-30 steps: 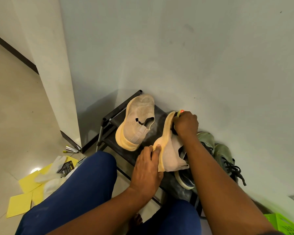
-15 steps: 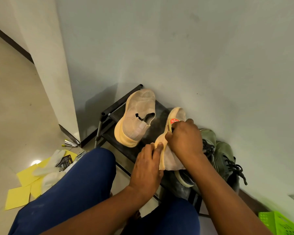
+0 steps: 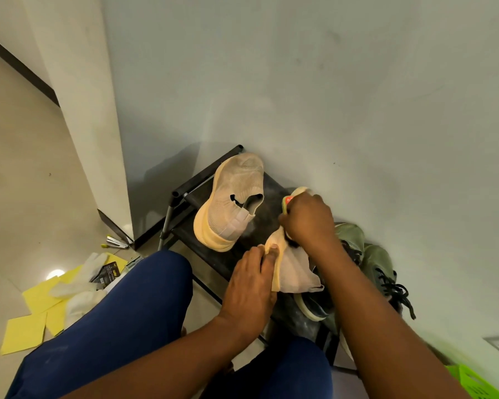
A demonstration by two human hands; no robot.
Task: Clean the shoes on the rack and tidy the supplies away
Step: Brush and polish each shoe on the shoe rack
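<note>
Pale floor tiles run along the left, where we have scattered flat yellow cleaning cloths (image 3: 23,332), a pair of limp white gloves (image 3: 78,286) and a small black packet (image 3: 108,273), all waiting to be tidied away. Against the grey wall stands the low black metal shoe rack (image 3: 182,194), with one beige knit slip-on shoe with a thick yellow sole (image 3: 231,201) resting on its top shelf. Just right of it, our left hand (image 3: 249,286) pinches the yellow sole edge of the matching beige shoe (image 3: 293,273), fingers pressed together, holding it tipped on its side over the shelf. Our right hand (image 3: 308,221) curls tightly round a small brush (image 3: 287,201), of which only a yellow and red end and some dark bristles show. We judge the scrubbing goes best in short strokes along the sole seam while the left hand keeps the shoe from twisting. Beyond sit olive green lace-up sneakers (image 3: 379,262), partly behind our forearm. What the brush is touching is hidden, and a bright green crate (image 3: 478,383) is cut off at the corner.
</note>
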